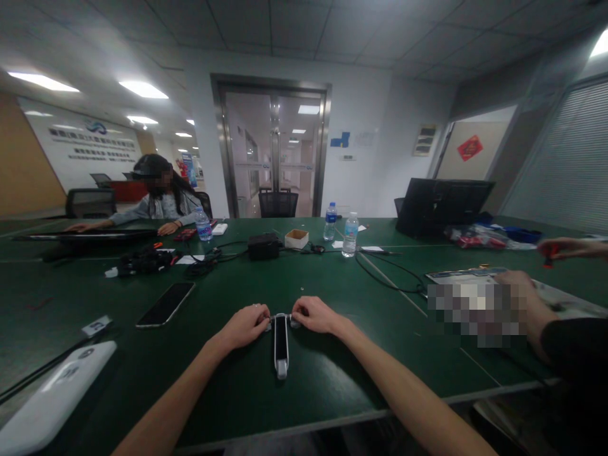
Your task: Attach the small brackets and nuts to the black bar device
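Observation:
A slim, long device (282, 342) with a white rim and a dark face lies on the green table in front of me, its white end towards me. At its far end, small greyish pieces stick out on both sides. My left hand (249, 324) pinches the piece on the left, fingers curled and closed. On the other side my right hand (314, 315) closes thumb and fingers on the matching piece. Both wrists stay low over the table. The fingers partly cover the side pieces, so I cannot make out their exact kind.
A dark phone (166, 304) and a white power bank-like block (59, 396) lie to the left. Behind are a black box (265, 246), a small carton (297, 239), cables and water bottles (350, 234). At right a co-worker's hands work over a panel (468, 273); another person sits far left.

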`<state>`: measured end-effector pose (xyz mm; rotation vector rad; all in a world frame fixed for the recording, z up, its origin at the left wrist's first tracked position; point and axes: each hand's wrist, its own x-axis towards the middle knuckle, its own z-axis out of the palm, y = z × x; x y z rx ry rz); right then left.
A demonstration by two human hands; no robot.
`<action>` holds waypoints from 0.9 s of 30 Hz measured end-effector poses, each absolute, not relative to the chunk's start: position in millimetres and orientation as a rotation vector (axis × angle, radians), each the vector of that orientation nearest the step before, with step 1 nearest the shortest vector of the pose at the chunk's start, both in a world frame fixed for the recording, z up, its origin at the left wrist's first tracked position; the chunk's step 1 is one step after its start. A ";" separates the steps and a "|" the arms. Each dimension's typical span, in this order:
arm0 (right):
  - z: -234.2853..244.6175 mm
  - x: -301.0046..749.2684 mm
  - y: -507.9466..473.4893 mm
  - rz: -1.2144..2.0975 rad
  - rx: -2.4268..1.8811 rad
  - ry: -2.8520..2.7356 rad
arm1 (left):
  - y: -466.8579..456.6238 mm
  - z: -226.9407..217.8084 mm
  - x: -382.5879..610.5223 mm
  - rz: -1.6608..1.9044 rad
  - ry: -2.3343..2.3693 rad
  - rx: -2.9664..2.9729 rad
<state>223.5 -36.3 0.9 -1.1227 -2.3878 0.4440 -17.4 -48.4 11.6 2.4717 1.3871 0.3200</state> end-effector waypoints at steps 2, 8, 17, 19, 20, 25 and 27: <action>0.8 223.7 -36.0 0.452 -1.127 -2.389 | -47.7 10.4 -18.1 0.326 1.378 2.477; -2.2 224.3 -33.8 0.470 -1.098 -2.376 | -46.9 9.7 -18.4 0.324 1.379 2.478; -6.0 224.7 -31.6 0.455 -1.084 -2.382 | -47.2 10.6 -17.1 0.309 1.383 2.468; -5.8 225.5 -30.7 0.406 -1.079 -2.394 | -47.8 11.4 -17.1 0.303 1.382 2.459; -6.2 226.5 -29.6 0.363 -1.087 -2.389 | -48.1 12.0 -17.1 0.303 1.381 2.460; -16.5 237.3 -15.5 0.035 -1.354 -2.261 | -48.8 13.6 -17.0 0.304 1.376 2.449; -23.2 242.3 -8.4 -0.018 -1.503 -2.214 | -48.5 13.0 -17.5 0.308 1.375 2.444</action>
